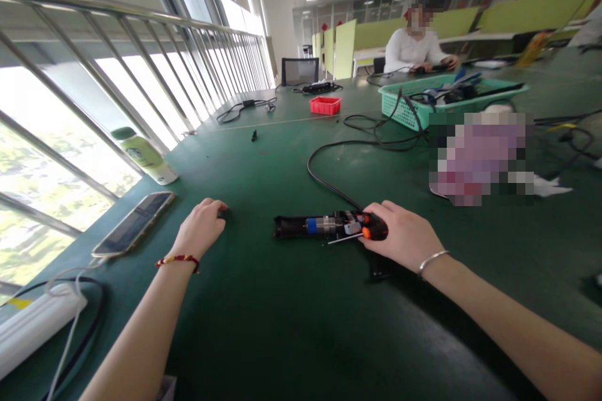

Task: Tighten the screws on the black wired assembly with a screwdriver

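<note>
The work looks partway along: on the green counter (254, 332), in front of the person and between the two hands, a black device (290, 227) lies on its side, its housing open along part of its length. A silver motor with a blue band (322, 225) shows inside, seemingly seated in place, and a cord (324, 182) curves away behind. No cover closes that stretch, so the closing-up appears not yet done. The person's right hand (407, 232) grips the device's right end, by an orange piece (367, 234) and a thin metal shaft (345, 239); whether these belong to a separate tool is hard to tell. The left hand (200, 225) is empty, fingers loosely bent, well apart from the device.
</note>
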Demonstrator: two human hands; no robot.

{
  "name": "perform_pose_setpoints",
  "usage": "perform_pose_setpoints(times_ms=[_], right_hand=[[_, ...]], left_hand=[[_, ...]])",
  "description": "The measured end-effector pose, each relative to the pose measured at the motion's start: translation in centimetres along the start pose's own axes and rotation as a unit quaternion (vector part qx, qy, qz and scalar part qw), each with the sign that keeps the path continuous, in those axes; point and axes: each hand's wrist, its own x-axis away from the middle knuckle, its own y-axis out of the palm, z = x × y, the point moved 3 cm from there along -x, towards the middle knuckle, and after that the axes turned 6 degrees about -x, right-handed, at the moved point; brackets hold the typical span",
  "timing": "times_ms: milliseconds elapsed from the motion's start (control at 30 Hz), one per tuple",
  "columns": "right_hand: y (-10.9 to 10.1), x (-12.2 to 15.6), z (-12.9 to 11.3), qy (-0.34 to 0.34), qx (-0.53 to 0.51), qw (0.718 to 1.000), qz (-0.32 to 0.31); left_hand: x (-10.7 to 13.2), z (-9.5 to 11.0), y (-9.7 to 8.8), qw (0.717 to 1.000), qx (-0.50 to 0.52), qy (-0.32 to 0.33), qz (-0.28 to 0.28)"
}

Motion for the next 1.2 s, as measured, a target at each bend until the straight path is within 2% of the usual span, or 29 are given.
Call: perform_pose_setpoints(times_ms=[167,300,433,533,633,700,800,867,967,1033,1100,1200], right_hand=[[-0.2,-0.6,1.2,0.075,0.034,0.996,0.027],[-0.2,-1.3,2.8,0.110,0.040,0.992,0.048],[0.1,-1.4,3.3,0.078,0.005,0.995,0.069],[0.6,-1.1,2.8,0.050,-0.064,0.994,0.067],[1.4,-0.9,1.9,0.001,-0.134,0.990,0.036],[1.7,-1.0,1.4,-0.024,-0.159,0.987,0.009],[1.8,-1.0,1.3,-0.029,-0.183,0.982,-0.019],[1.6,-1.0,1.4,-0.027,-0.198,0.979,-0.025],[1.2,-0.9,1.4,-0.039,-0.196,0.980,-0.016],[1.1,-0.8,1.3,-0.052,-0.181,0.982,-0.009],[1.1,-0.7,1.2,-0.061,-0.169,0.984,-0.004],[1.1,-0.7,1.1,-0.062,-0.162,0.985,-0.001]], left_hand=[[0.9,2.2,-0.9,1.000,-0.005,-0.001,-0.019],[1.8,6.1,-1.4,0.999,0.022,0.042,-0.005],[3.6,11.3,-1.4,0.984,0.076,0.155,0.033],[5.3,14.8,-1.2,0.965,0.104,0.239,0.038],[6.5,17.0,-1.1,0.949,0.096,0.297,0.035],[6.8,17.6,-1.0,0.945,0.098,0.310,0.037],[6.5,17.3,-1.2,0.940,0.139,0.309,0.034],[5.8,16.0,-1.5,0.941,0.161,0.295,0.035],[4.1,12.1,-1.8,0.968,0.123,0.209,0.061],[2.8,8.5,-1.7,0.990,0.043,0.105,0.088],[2.0,5.1,-1.4,0.995,-0.030,0.012,0.089],[1.4,2.5,-0.8,0.998,-0.037,-0.018,0.048]])
